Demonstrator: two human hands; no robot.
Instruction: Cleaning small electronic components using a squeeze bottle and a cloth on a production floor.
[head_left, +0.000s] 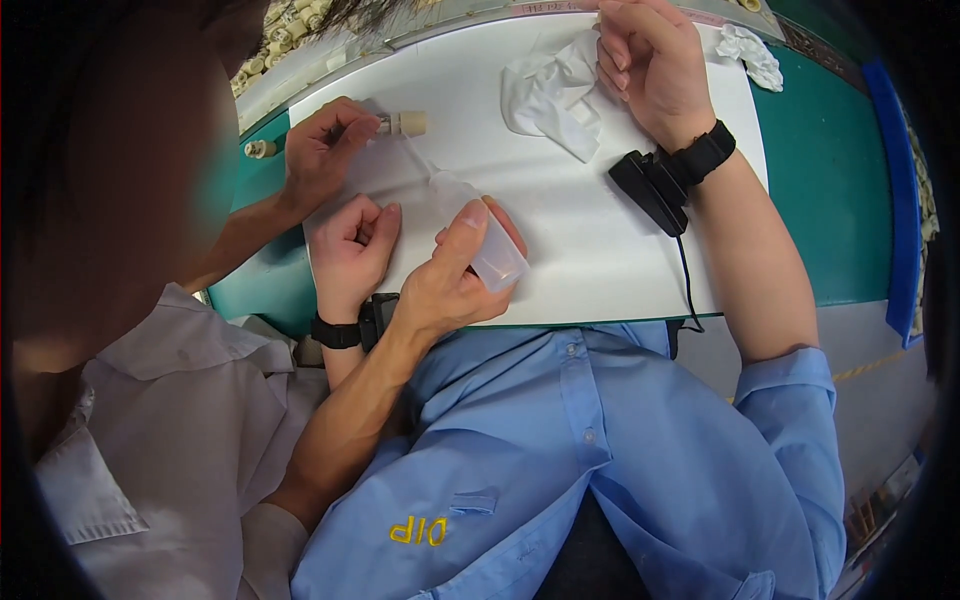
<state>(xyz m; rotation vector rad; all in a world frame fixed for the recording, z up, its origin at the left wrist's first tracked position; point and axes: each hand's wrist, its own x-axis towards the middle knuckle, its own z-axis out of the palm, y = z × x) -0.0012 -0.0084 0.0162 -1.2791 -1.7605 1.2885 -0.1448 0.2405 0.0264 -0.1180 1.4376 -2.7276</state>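
Observation:
My left hand (352, 250) rests loosely curled on the white sheet (590, 265), its fingers folded in and nothing showing in them. At the far edge my right hand (655, 75) is raised with bent fingers; its fingertips meet the picture's top edge, so what they pinch, if anything, is hidden. Beside it lies a crumpled white cloth (550, 100). From the left, a co-worker's one hand (325, 150) holds a small cream cylindrical part with a metal end (408, 123). The co-worker's other hand (450, 275) grips a translucent squeeze bottle (500, 262), its thin nozzle pointing toward that part.
Another cream part (260, 149) lies on the green table mat (820, 200) at left. A wad of white tissue (750, 58) sits at the far right. Many cream parts (290, 35) fill a tray beyond the far edge. A black cable (688, 280) hangs from my right wrist device.

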